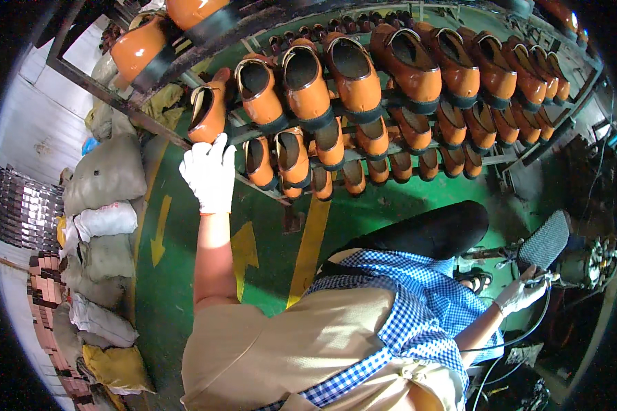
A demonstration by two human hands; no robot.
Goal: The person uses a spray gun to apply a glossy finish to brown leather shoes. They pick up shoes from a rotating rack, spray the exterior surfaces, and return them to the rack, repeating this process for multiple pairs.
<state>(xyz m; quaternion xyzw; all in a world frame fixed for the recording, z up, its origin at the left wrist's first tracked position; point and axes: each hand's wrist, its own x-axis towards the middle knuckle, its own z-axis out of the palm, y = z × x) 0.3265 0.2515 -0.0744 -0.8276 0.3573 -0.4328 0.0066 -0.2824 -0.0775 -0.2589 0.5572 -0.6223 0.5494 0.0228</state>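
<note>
My left hand (209, 177), in a white glove, reaches up to the left end of the shoe rack. Its fingers close on the heel end of a glossy orange-brown shoe (208, 113), which tilts more than its neighbours. Beside that shoe stand several like it, among them an orange shoe (262, 106) with a dark sole. At the lower right, my gloved right hand (521, 294) is closed around a small metal spray gun (546, 278) with a thin hose running from it. Its fingers are partly hidden. Just above this hand is a grey mesh-patterned pad (546, 240).
The metal rack (127, 109) carries several tiers of shoes; more orange shoes (142, 51) sit above left. Stuffed sacks (106, 175) line the left wall. Machinery (589, 266) stands at right, with hoses (538, 325) below. Yellow arrows (161, 233) mark the green floor (178, 288).
</note>
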